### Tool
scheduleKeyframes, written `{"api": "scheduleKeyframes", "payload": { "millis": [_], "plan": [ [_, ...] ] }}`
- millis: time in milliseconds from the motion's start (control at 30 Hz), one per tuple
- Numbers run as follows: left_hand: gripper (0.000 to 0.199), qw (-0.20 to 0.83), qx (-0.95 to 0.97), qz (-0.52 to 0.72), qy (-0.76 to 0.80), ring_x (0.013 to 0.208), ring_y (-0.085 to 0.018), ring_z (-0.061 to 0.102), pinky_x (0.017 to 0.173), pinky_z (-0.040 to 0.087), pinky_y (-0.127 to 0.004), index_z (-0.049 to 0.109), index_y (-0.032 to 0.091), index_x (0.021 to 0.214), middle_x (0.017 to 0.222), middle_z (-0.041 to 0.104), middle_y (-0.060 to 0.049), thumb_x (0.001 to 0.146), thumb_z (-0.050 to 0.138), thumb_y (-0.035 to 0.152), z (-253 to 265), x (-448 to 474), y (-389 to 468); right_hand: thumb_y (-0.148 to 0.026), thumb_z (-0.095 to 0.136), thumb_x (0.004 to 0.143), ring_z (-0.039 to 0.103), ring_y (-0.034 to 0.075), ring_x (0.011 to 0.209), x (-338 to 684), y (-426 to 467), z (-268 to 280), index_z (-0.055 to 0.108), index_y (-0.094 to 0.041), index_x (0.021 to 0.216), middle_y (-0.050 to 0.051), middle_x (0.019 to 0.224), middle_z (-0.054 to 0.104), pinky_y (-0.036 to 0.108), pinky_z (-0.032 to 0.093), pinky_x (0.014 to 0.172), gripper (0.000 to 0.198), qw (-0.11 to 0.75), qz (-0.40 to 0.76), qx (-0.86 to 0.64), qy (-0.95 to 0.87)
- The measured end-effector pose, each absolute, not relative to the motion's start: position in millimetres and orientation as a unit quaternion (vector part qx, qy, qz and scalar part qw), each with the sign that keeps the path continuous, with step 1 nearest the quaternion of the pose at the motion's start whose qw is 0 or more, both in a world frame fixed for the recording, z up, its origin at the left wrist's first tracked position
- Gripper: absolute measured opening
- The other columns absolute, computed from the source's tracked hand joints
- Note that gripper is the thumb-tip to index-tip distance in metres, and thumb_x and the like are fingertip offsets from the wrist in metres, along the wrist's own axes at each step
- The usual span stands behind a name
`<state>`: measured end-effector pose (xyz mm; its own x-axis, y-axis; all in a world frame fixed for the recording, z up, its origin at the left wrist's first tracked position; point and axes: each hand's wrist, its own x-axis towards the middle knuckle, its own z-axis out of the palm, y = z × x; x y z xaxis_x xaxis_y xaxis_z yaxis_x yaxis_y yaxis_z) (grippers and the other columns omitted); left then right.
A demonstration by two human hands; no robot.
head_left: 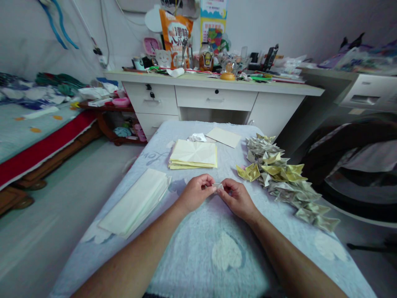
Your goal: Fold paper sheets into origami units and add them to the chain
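Note:
Between my two hands is a small folded piece of pale paper (218, 186), mostly covered by the fingers. My left hand (198, 191) pinches its left side with thumb and fingertips. From the right, my right hand (236, 196) pinches the other side. Just beyond the hands lies a stack of square paper (194, 152), cream on top with yellow sheets below. To the left rests a pile of long folded white paper (136, 203). Many folded paper pieces (291, 186), silvery and gold, are heaped in a row on the right.
A blue patterned cloth (186, 256) covers the table. Behind the stack are a flat card (223, 137) and crumpled white paper (197, 137). A cluttered white desk (214, 97) stands at the back, a bed (40, 136) left, and a washing machine (362, 157) right.

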<state>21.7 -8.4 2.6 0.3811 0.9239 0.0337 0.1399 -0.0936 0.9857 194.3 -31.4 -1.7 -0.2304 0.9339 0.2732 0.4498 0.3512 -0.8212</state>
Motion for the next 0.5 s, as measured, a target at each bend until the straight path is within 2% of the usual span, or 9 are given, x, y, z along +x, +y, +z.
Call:
{"api": "scheduleKeyframes", "payload": {
  "millis": [100, 200, 267, 367, 500],
  "plan": [
    [0.016, 0.440, 0.703, 0.372, 0.418, 0.082, -0.015, 0.059, 0.078, 0.042, -0.026, 0.064, 0.018, 0.091, 0.082, 0.065, 0.000, 0.076, 0.060, 0.017, 6.1, 20.1, -9.5, -0.026, 0.058, 0.083, 0.044, 0.012, 0.060, 196.7, -31.2, -2.7, 0.053, -0.018, 0.068, -0.003, 0.062, 0.047, 0.023, 0.032, 0.057, 0.017, 0.375, 0.269, -0.489, -0.740],
    [0.006, 0.395, 0.723, 0.380, 0.422, 0.088, -0.016, 0.058, 0.081, 0.041, -0.027, 0.065, 0.017, 0.079, 0.084, 0.064, -0.001, 0.075, 0.062, 0.018, 8.0, 19.9, -9.3, -0.025, 0.058, 0.083, 0.045, 0.012, 0.061, 195.1, -32.0, -0.7, 0.055, -0.018, 0.072, -0.002, 0.064, 0.050, 0.023, 0.034, 0.057, 0.013, 0.376, 0.271, -0.496, -0.734],
    [0.007, 0.435, 0.693, 0.384, 0.428, 0.078, -0.014, 0.057, 0.073, 0.041, -0.025, 0.064, 0.016, 0.079, 0.078, 0.063, -0.001, 0.076, 0.061, 0.021, 6.5, 20.6, -8.0, -0.025, 0.057, 0.084, 0.047, 0.012, 0.062, 192.5, -32.8, 1.4, 0.057, -0.018, 0.081, -0.001, 0.070, 0.054, 0.022, 0.037, 0.057, 0.007, 0.393, 0.299, -0.491, -0.718],
    [0.011, 0.522, 0.628, 0.410, 0.407, 0.067, -0.011, 0.053, 0.065, 0.041, -0.023, 0.060, 0.015, 0.081, 0.073, 0.059, 0.001, 0.077, 0.061, 0.025, 1.9, 22.1, -5.8, -0.026, 0.060, 0.083, 0.050, 0.012, 0.065, 188.7, -33.5, 2.7, 0.055, -0.019, 0.093, -0.001, 0.077, 0.058, 0.022, 0.040, 0.059, 0.014, 0.416, 0.339, -0.477, -0.696],
    [0.011, 0.531, 0.627, 0.406, 0.401, 0.065, -0.010, 0.053, 0.064, 0.041, -0.022, 0.058, 0.014, 0.080, 0.071, 0.059, 0.002, 0.076, 0.062, 0.024, 0.7, 23.1, -6.5, -0.026, 0.057, 0.084, 0.049, 0.011, 0.063, 187.5, -32.9, -1.3, 0.055, -0.019, 0.086, -0.001, 0.072, 0.055, 0.022, 0.040, 0.057, 0.008, 0.412, 0.362, -0.477, -0.687]
  ]
}}
